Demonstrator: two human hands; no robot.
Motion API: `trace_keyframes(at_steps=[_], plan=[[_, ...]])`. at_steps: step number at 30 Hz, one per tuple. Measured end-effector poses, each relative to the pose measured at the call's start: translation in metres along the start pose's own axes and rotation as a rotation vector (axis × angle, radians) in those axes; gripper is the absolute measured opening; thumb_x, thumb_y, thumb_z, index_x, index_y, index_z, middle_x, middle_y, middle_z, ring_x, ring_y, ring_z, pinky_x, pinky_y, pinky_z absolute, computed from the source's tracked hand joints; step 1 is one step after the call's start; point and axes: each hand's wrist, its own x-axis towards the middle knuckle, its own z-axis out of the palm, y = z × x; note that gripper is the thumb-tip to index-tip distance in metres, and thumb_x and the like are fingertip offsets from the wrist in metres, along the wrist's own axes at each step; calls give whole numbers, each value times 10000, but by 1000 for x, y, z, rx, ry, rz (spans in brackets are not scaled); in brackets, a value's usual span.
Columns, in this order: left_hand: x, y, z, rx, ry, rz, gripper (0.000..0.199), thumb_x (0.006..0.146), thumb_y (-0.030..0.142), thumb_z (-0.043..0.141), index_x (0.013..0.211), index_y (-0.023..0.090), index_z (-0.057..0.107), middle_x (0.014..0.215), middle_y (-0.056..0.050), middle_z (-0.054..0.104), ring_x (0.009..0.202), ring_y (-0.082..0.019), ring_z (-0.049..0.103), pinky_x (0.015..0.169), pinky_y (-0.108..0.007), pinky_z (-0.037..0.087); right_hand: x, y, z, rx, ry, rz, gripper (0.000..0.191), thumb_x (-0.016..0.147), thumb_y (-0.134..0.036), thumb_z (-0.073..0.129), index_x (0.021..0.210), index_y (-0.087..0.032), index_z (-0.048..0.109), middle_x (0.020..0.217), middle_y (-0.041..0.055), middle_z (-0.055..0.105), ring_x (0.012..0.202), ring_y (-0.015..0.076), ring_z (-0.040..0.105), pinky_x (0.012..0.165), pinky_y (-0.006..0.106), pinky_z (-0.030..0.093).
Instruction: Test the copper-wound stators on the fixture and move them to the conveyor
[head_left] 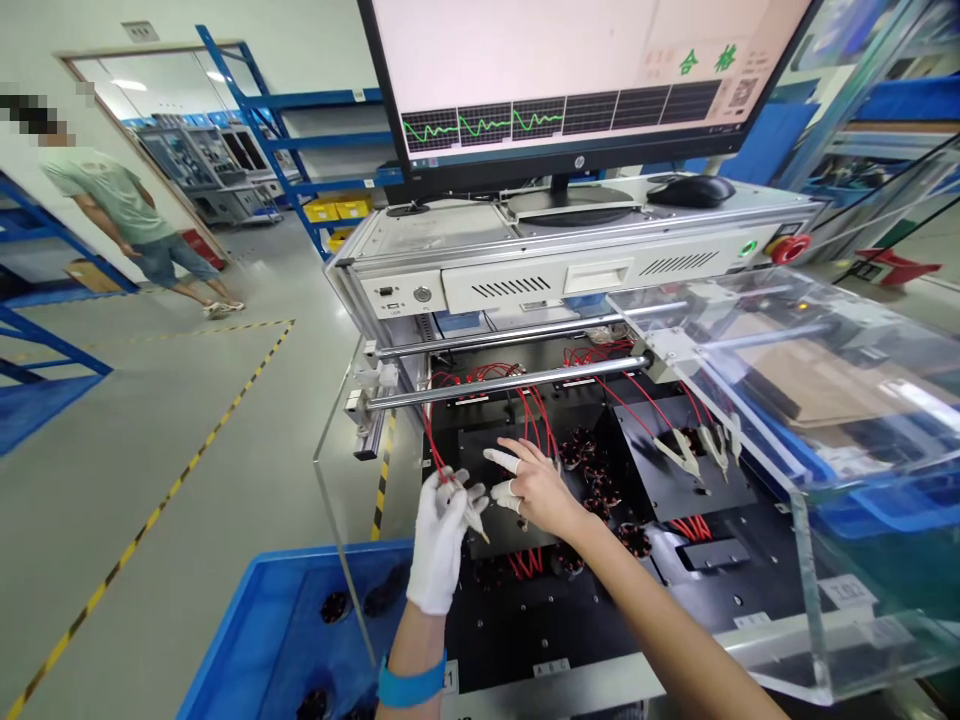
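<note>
My left hand [442, 535], in a white glove with a blue wristband, is closed on a pale clip [474, 522] whose red wires [433, 435] run up to the back of the black panel. Just right of it, my right hand [536, 485] wears white finger covers; its fingers are apart over a black plate [480, 445], and nothing shows between them. Several round black parts with red wire [600, 490] lie right of my right hand. More pale clips [679, 455] on red wires rest on the right-hand plate.
A blue bin [255, 620] with dark round parts stands at the lower left. Metal rails [510, 380] cross behind my hands. A clear cover [750, 370] is at the right. Above are a monitor [577, 165] and mouse [690, 191]. A person [124, 205] is at the far left.
</note>
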Motion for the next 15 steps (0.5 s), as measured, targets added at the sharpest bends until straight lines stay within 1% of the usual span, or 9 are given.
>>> trace_keyframes(at_steps=[2,3,4,6,8,10,12,14,15], plan=[[16,-3,6,-99,143,16,418,729,325,636,1064,226,406,1122,-92,530,830,-183,634,776,-404,527,-2,-1,2,15,14,-7,192,697,-72,573,644,-220,684,1319,15,460,1297,253,257,1049,494,233],[24,-7,7,-123,196,26,428,707,315,660,1036,215,405,1092,-86,536,792,-172,637,762,-398,532,-3,-1,2,20,20,-10,192,697,-72,573,648,-220,685,1314,15,466,1295,253,261,1049,491,232],[31,-12,8,-135,220,31,430,696,309,672,1018,208,405,1075,-82,538,769,-163,637,755,-393,535,-3,-1,2,23,25,-11,190,689,-69,576,644,-218,685,1311,15,470,1293,254,263,1050,484,231],[40,-20,9,-133,208,42,413,696,312,673,999,204,414,1070,-80,539,767,-155,637,755,-381,535,-4,0,2,21,29,-11,189,666,-55,581,624,-211,678,1304,13,477,1291,253,263,1052,471,229],[43,-26,10,-103,181,56,379,714,328,656,991,209,426,1089,-79,538,805,-154,635,771,-366,532,-2,3,5,22,26,-8,189,652,-49,582,605,-209,670,1294,9,489,1290,251,266,1054,465,226],[42,-26,10,-75,171,61,348,727,335,642,980,213,436,1107,-78,538,848,-153,628,790,-352,527,3,4,9,25,11,-4,192,651,-49,578,604,-212,668,1288,6,495,1286,250,275,1057,466,222],[40,-23,10,-67,167,54,334,728,324,637,979,211,448,1114,-79,542,887,-158,619,805,-349,522,8,-3,10,22,-8,1,187,657,-55,577,610,-209,670,1280,14,502,1279,256,291,1057,470,225],[36,-15,8,-22,188,51,343,721,319,635,996,208,463,1096,-80,559,923,-176,610,816,-359,518,6,-20,-1,15,5,9,170,688,-83,574,673,-211,684,1263,33,516,1261,266,323,1046,479,253],[32,-10,8,32,207,79,358,713,319,640,1008,205,474,1073,-80,573,940,-193,604,821,-371,516,-1,-29,-14,10,40,19,177,717,-103,563,751,-220,691,1255,41,522,1242,259,353,1035,471,283]])
